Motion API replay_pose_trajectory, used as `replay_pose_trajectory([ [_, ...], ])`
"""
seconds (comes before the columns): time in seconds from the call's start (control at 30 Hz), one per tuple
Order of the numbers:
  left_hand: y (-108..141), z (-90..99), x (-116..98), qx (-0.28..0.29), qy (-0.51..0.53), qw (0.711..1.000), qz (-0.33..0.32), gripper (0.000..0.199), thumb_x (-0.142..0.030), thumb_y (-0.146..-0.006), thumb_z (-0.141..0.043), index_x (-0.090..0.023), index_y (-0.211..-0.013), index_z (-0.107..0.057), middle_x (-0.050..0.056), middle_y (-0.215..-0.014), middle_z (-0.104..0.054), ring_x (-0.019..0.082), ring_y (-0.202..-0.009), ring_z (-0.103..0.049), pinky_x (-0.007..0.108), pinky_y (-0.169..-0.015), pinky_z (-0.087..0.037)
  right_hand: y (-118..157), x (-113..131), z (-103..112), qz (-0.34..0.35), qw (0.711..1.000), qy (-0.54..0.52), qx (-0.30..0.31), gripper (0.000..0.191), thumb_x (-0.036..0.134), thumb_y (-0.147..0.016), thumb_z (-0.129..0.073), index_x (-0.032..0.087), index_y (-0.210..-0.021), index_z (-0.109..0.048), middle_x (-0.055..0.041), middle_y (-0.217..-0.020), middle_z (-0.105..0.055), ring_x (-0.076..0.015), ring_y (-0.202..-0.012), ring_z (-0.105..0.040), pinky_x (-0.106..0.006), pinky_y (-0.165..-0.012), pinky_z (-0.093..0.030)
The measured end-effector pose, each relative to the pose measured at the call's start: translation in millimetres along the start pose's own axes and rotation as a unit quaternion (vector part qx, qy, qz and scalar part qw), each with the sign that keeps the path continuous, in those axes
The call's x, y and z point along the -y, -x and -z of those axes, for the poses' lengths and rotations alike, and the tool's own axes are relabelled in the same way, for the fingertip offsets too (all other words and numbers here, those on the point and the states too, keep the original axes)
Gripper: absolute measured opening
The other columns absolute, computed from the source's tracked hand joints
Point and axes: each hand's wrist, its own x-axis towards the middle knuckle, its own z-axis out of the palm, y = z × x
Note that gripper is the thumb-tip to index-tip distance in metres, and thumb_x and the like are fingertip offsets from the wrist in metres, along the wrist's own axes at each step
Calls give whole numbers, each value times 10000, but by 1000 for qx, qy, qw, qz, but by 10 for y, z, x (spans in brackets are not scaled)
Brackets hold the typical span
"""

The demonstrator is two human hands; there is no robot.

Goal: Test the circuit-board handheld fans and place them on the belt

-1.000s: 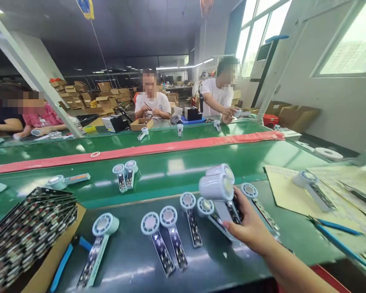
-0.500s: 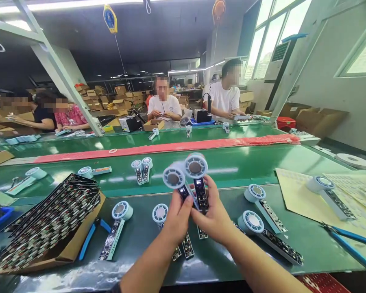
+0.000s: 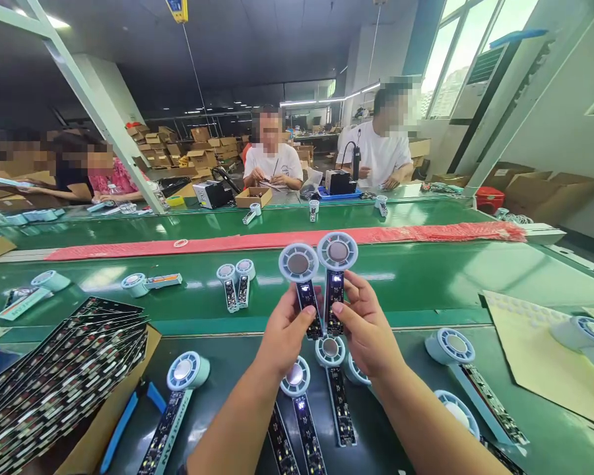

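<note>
Head view. The left hand (image 3: 283, 338) is closed on the handle of the left unit (image 3: 304, 290), thumb across its circuit board; the right hand (image 3: 371, 330) grips the right unit (image 3: 334, 284) likewise. The governing relation appears to be their side-by-side alignment: round heads at the raised, far ends, handles converging toward the near ends, the left axis slanting down rightward, the right nearly straight. Whether the handles touch cannot be told. Each unit lies inward of its own hand, the heads beyond the fingers. Nearer, below both, a loose unit (image 3: 337, 386) lies on the dark bench (image 3: 228, 353), head far.
</note>
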Motion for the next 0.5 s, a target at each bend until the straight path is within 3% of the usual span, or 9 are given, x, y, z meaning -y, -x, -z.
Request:
replay_pose_trajectory([
  [0.2, -94, 79, 7, -14, -27, 1000, -9, 569, -434, -755, -766, -202, -1253, -615, 103, -1262, -662, 267, -1173, -611, 400, -1027, -471, -125, -38, -59, -19, 999, -37, -33, 572, 328, -698, -771, 295, -1210, -517, -53, -1247, -607, -221, -1044, -640, -385, -903, -535],
  [0.3, -108, 137, 8, -31, -20, 999, 9, 637, -439, -731, -790, -206, -1293, -601, 107, -1248, -668, 256, -1143, -620, 383, -1000, -481, -119, -25, -44, -17, 998, -26, -49, 534, 344, -712, -767, 290, -1201, -560, -46, -1175, -636, -195, -937, -650, -349, -835, -550],
  [0.4, -114, 222, -23, -58, -6, 998, 21, 655, -444, -698, -817, -210, -1278, -623, 101, -1204, -686, 214, -1009, -649, 354, -938, -498, 0, 32, 107, -30, 997, 30, -59, 488, 385, -759, -754, 291, -1214, -605, -43, -1091, -655, -157, -802, -635, -296, -741, -557],
  [0.5, -114, 301, -82, -83, 13, 996, 30, 602, -443, -667, -838, -217, -1199, -669, 89, -1181, -697, 182, -905, -654, 327, -862, -515, 286, 103, 452, -84, 989, 117, -27, 503, 449, -787, -753, 299, -1251, -629, -76, -1151, -656, -189, -844, -660, -317, -768, -574],
])
